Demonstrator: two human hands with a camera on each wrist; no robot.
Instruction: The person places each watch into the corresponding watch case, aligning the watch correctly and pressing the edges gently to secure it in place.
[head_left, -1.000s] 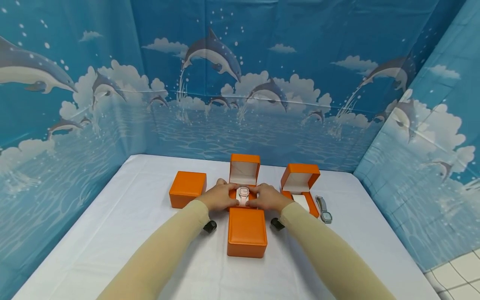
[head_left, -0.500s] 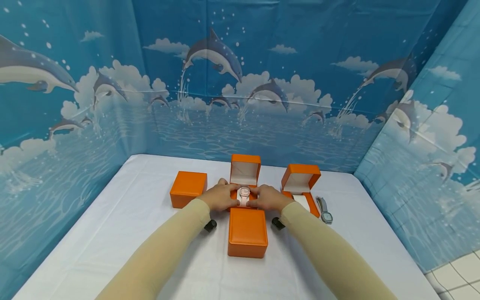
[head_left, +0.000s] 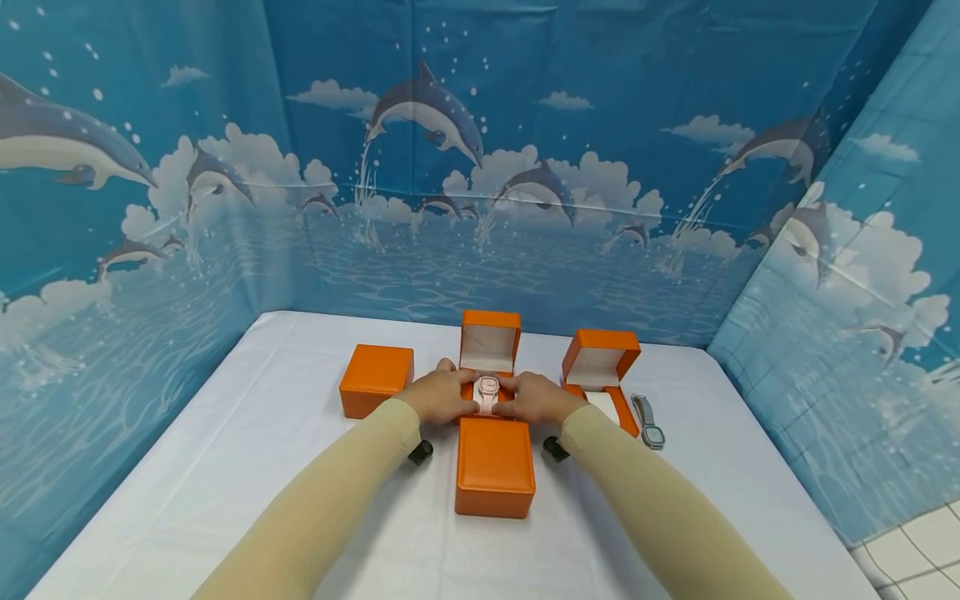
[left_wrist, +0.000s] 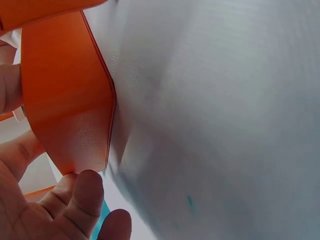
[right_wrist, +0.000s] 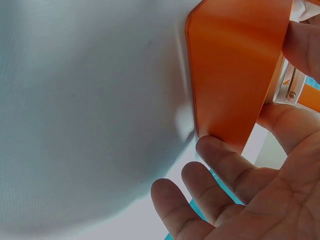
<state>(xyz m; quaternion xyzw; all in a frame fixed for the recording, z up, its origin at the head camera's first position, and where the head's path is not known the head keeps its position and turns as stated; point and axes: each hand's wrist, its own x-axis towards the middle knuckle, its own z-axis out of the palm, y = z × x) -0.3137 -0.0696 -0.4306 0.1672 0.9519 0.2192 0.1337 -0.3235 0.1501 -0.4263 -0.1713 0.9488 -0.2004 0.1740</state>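
Observation:
A pink-and-white wristwatch (head_left: 488, 387) lies face up in the middle orange box (head_left: 491, 320), whose lid stands raised at the back. On its left side my left hand (head_left: 437, 394) holds the watch between thumb and index finger. My right hand (head_left: 537, 397) does the same from the right. In the left wrist view, thumb and index finger reach over the wall of the orange box (left_wrist: 70, 85), while the other fingers lie low beside it. The right wrist view has the middle finger touching the box's outer wall (right_wrist: 232, 75). The inner fingertip contact is partly hidden.
One closed orange box (head_left: 495, 457) stands directly in front, between the forearms. Another closed box (head_left: 378, 373) is left of my hands. To the right, an open box (head_left: 606, 340) contains a white cushion (head_left: 602, 403), with a grey watch (head_left: 649, 423) beside it on the white tablecloth (head_left: 247, 450).

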